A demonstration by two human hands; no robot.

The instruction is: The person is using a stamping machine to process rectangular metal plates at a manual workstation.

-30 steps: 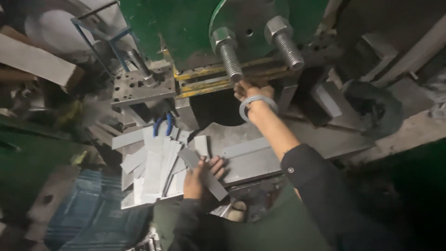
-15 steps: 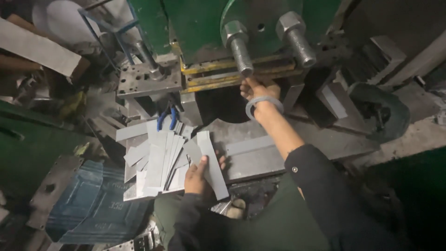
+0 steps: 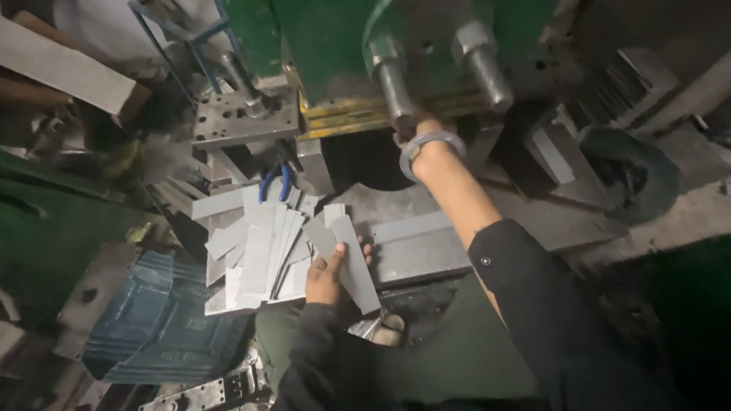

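A grey metal strip (image 3: 352, 262) was gripped by the left hand (image 3: 329, 275); the right hand (image 3: 411, 129), grip hidden, was held far at the green press (image 3: 335, 46).

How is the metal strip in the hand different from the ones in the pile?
The held strip is gripped by the left hand and sticks out over the bench edge; the pile lies loose and flat on the bench. The held strip is a single piece; the pile has many, overlapping and fanned at different angles. The held strip looks a little darker grey; some in the pile look paler. Both are flat, grey, rectangular metal.
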